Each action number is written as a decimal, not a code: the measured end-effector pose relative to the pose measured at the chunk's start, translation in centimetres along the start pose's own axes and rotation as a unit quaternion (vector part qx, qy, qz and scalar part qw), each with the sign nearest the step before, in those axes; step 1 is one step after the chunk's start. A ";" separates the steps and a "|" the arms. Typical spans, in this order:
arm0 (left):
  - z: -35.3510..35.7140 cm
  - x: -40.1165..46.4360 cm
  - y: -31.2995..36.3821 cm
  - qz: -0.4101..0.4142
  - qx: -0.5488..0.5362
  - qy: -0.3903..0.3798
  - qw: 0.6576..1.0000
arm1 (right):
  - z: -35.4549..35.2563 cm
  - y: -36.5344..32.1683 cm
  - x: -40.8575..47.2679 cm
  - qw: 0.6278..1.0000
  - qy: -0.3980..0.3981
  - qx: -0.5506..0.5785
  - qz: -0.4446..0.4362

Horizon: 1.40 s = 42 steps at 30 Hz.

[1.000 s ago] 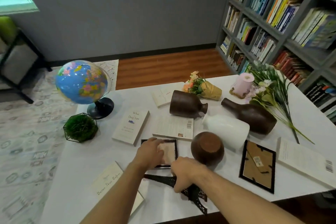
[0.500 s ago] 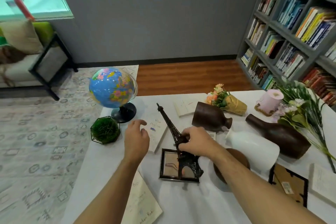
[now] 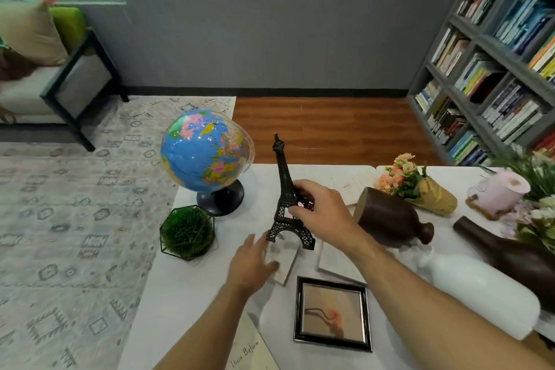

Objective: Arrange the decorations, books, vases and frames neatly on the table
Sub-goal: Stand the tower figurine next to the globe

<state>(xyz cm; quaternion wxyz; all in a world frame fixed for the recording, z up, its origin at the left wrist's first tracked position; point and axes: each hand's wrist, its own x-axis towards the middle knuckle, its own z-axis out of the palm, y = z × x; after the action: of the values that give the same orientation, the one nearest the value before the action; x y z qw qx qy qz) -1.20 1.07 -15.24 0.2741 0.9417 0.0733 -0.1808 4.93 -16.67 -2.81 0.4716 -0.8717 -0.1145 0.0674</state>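
Observation:
My right hand [image 3: 322, 213] grips a black Eiffel Tower model [image 3: 285, 189] by its middle and holds it upright, its feet at a pale book [image 3: 285, 264] on the white table [image 3: 186, 294]. My left hand [image 3: 252, 263] lies with fingers spread on that book's near left part. A black-framed picture [image 3: 332, 312] lies flat in front of me. A dark brown vase [image 3: 390, 218] and a white vase [image 3: 480, 288] lie on their sides to the right, with another dark vase [image 3: 510, 255] behind the white one.
A globe [image 3: 205, 153] and a green moss ball in a wire holder [image 3: 187, 233] stand at the table's far left. A small bouquet [image 3: 417, 186], a pink candle [image 3: 500, 192] and loose flowers [image 3: 537, 210] lie at the far right. A second book [image 3: 252, 351] lies near me. A bookshelf [image 3: 495, 63] fills the right.
My right hand lifted the tower off the table, stood it upright and carried it away from me past the frame. My left hand left the frame for the pale book.

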 end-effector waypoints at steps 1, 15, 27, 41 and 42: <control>0.0 -0.2 -0.1 0.012 -0.008 0.007 1.000 | 0.6 -0.1 0.6 1.000 0.005 0.008 -0.001; -1.6 -2.2 -1.9 0.052 -0.065 0.040 0.996 | 9.3 0.5 2.8 0.994 -0.014 0.107 0.026; -2.4 -2.2 -5.2 0.032 -0.072 0.069 0.995 | 12.5 1.9 3.3 0.992 -0.054 0.101 0.053; -2.6 -1.4 -5.4 0.035 -0.054 0.026 0.998 | 13.5 2.2 3.5 0.990 -0.064 0.087 0.088; -2.7 -1.4 -5.4 0.034 -0.052 0.026 0.998 | 13.5 2.2 3.5 0.991 -0.065 0.084 0.086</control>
<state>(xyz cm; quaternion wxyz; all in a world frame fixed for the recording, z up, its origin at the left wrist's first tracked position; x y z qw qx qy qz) -2.94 6.98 -15.25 0.3269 0.9324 0.0570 -0.1431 5.56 -5.98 -12.05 0.5272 -0.8293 -0.0632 0.1742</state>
